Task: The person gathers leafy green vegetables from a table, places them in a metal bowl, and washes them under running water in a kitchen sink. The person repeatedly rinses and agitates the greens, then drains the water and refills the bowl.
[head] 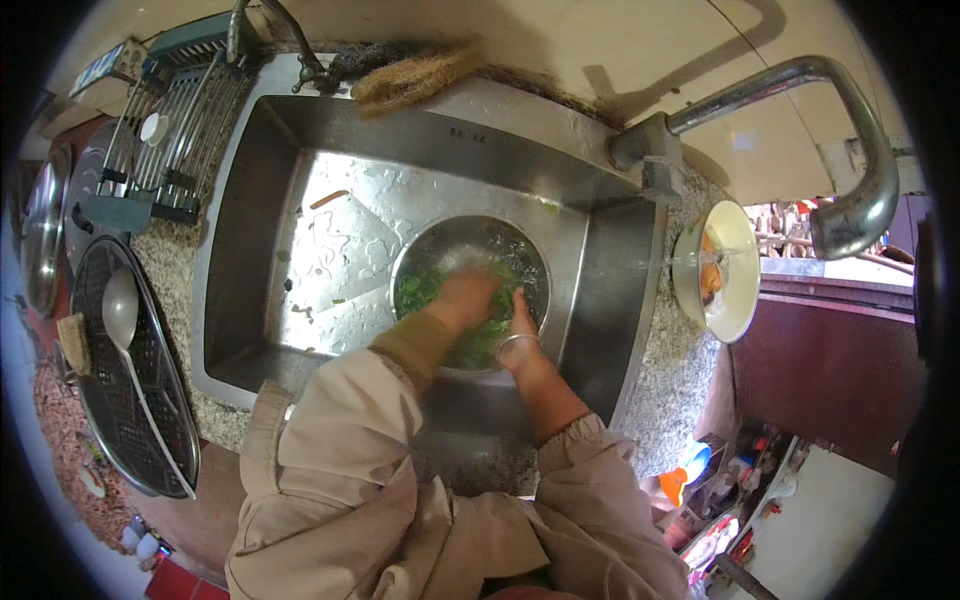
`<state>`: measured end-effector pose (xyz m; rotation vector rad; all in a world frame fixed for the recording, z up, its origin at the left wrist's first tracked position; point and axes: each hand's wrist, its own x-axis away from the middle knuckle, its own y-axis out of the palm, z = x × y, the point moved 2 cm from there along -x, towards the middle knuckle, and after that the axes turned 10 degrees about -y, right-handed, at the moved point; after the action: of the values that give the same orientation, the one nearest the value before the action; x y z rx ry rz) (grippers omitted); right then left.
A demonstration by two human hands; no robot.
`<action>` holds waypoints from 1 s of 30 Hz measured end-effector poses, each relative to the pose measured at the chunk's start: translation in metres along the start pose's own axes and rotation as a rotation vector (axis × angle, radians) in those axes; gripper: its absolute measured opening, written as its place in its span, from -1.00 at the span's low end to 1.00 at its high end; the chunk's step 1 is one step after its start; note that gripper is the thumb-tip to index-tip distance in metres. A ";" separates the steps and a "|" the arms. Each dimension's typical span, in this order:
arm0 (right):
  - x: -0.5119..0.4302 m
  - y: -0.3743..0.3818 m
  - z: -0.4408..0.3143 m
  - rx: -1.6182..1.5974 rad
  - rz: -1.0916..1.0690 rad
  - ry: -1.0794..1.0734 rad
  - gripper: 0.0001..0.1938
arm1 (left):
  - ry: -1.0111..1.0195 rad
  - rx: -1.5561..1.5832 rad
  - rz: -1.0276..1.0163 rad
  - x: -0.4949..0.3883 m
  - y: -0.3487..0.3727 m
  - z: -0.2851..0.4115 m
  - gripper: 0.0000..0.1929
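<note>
A round metal bowl [547, 262] stands on the floor of the stainless-steel sink [360, 225], holding water and leafy greens [411, 289]. My left hand [469, 296] reaches into the bowl among the leaves. It is blurred, and its fingers are hidden, so any grip on the greens does not show. On the bowl's right side, my right hand [523, 322] is inside the rim against the greens, a bangle [517, 340] around its wrist. Its fingers are partly hidden. Bubbly water [469, 257] shows just beyond my left hand.
A tap [311, 71] and a fibrous scrubber [412, 81] are at the sink's back edge. A thick metal pipe [780, 71] arches at right, above a cream bowl [731, 300] on the counter. Left are a dish rack [161, 135] and a ladle [121, 315] on a perforated tray [112, 397].
</note>
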<state>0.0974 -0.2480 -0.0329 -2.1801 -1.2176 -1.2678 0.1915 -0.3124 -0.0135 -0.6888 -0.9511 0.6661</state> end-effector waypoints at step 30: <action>-0.007 -0.007 -0.037 1.058 -0.213 -0.625 -0.52 | -0.044 0.384 -0.109 0.019 -0.042 -0.050 -0.57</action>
<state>0.0706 -0.2712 -0.0197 -1.6243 -1.8019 0.1500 0.2522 -0.3343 0.0074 -0.2818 -0.8622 0.7434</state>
